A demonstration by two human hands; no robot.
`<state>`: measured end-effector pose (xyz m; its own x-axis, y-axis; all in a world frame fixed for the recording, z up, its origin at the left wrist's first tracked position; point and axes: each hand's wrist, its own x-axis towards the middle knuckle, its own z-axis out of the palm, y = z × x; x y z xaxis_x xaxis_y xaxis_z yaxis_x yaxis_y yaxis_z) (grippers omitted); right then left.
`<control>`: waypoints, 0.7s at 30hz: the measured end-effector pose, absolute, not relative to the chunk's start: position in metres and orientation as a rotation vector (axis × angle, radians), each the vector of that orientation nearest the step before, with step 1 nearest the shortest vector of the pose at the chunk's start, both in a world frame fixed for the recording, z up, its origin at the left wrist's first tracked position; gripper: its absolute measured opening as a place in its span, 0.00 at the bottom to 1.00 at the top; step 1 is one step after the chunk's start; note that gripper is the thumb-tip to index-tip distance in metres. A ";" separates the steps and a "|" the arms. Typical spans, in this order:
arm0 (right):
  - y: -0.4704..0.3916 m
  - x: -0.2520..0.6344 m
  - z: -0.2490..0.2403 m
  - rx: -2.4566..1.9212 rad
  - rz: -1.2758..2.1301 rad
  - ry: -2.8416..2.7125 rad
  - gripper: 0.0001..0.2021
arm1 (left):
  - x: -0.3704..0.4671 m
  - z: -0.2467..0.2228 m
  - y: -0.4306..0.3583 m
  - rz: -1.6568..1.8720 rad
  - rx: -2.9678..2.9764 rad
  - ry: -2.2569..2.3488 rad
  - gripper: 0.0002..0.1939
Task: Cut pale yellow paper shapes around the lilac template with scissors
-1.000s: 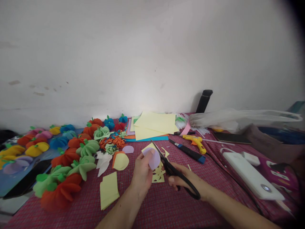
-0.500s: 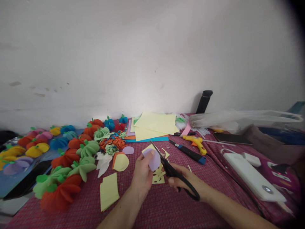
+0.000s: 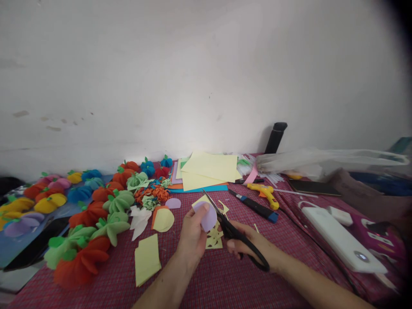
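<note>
Between the thumb and fingers of my left hand is a rounded purple paper piece, laid over a yellow sheet whose corner shows behind it. My right hand grips black-handled scissors through the handles. Their blades point up and left, right at the edge of the held paper; whether they touch it I cannot tell. Yellow paper scraps lie on the cloth beneath both hands. Left of my left hand are stacked yellow rectangles and a yellow rounded piece on orange paper.
Several colourful paper pumpkins cover the left side. Coloured sheets are piled by the wall. A blue-black utility knife, a yellow glue gun with its cord, a white power bank and a purple power strip lie at right.
Almost nothing differs. Both hands, the held paper and the scissors stay in nearly the same place.
</note>
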<state>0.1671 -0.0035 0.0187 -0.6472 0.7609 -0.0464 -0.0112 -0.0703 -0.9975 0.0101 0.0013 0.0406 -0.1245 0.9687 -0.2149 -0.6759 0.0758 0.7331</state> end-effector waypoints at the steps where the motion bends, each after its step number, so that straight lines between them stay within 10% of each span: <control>1: -0.004 0.167 0.019 -0.818 1.766 -1.658 0.16 | 0.010 0.041 0.001 1.492 0.451 0.853 0.10; 21: -0.005 0.175 0.040 -0.844 1.615 -1.798 0.19 | 0.012 0.043 0.000 1.488 0.481 0.915 0.10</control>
